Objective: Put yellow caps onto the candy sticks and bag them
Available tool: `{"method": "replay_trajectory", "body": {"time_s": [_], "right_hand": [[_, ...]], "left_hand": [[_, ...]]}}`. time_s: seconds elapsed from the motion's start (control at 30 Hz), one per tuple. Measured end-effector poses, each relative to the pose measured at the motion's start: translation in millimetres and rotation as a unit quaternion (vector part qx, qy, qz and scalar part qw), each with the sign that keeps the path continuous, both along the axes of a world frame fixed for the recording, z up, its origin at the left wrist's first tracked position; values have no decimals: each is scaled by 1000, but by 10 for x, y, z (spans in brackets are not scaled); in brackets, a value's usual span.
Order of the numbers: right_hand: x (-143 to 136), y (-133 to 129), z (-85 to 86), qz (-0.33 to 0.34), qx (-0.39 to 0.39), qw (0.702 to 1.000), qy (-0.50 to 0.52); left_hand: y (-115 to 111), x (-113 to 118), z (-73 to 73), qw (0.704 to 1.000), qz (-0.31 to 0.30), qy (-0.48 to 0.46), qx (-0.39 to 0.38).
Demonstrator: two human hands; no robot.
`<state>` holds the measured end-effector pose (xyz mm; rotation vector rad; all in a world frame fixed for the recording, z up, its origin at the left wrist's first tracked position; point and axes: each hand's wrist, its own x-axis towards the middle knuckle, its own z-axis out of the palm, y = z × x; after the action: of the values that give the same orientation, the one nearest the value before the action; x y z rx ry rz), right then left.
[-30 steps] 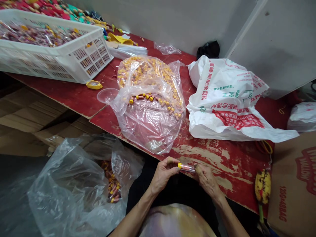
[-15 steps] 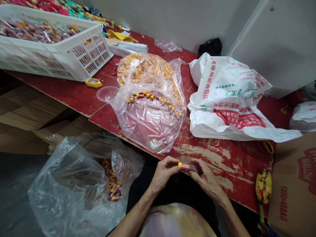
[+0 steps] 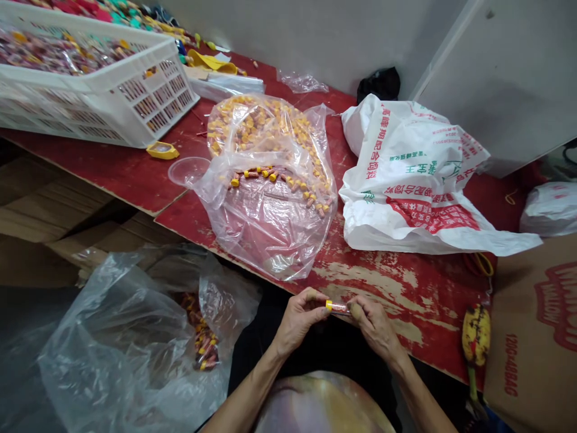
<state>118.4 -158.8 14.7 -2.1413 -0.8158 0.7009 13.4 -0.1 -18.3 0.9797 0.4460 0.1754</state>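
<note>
Between my two hands, at the table's front edge, is a small clear tube with a yellow cap (image 3: pixel 337 307) and pinkish contents. My left hand (image 3: pixel 303 316) pinches it at the capped end, thumb and fingers closed. My right hand (image 3: pixel 373 325) grips the other end, its fingertips covering that part of the tube. Just beyond lies an open clear plastic bag (image 3: pixel 274 240) holding many similar yellow-capped tubes. Below the table on my left, a larger clear bag (image 3: pixel 121 337) has more such tubes inside it.
A white plastic crate (image 3: pixel 148 90) full of tubes stands at the far left. A white printed sack (image 3: pixel 415 174) lies right of the bag. At the right edge are a spotted banana (image 3: pixel 476 337) and a cardboard box (image 3: pixel 532 325). A clear round lid (image 3: pixel 187 171) lies on the red table.
My right hand has closed in further over the tube's right end, covering more of it. My left hand stays at the cap. The view has shifted slightly.
</note>
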Motion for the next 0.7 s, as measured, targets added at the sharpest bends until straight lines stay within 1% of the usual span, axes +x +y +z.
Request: {"method": "replay_trajectory", "body": {"time_s": [0.07, 0.13, 0.27, 0.33, 0.4, 0.5, 0.57, 0.63, 0.7], "right_hand": [[-2, -2, -40, -14, -2, 1000, 4], [-8, -8, -35, -5, 6, 1000, 8], [-19, -1, 77, 31, 8, 999, 14], [-17, 9, 96, 32, -4, 999, 29], [-11, 13, 55, 21, -8, 999, 44], [-11, 4, -57, 11, -8, 997, 73], [-21, -5, -93, 9, -11, 996, 92], [-37, -6, -57, 12, -10, 995, 98], [-51, 5, 36, 16, -2, 996, 86]], "left_hand": [[-2, 6, 2, 1000, 1, -1, 10], [-3, 10, 3, 1000, 6, -2, 14], [-9, 15, -4, 1000, 0, -6, 14], [-14, 16, -5, 1000, -9, -6, 18], [-18, 11, -3, 1000, -13, -1, 21], [-23, -2, 5, 1000, -19, 10, 22], [-29, -8, 8, 999, -20, 13, 31], [-37, -4, 8, 999, -14, 12, 41], [-44, 11, 9, 999, -3, 8, 38]]}}
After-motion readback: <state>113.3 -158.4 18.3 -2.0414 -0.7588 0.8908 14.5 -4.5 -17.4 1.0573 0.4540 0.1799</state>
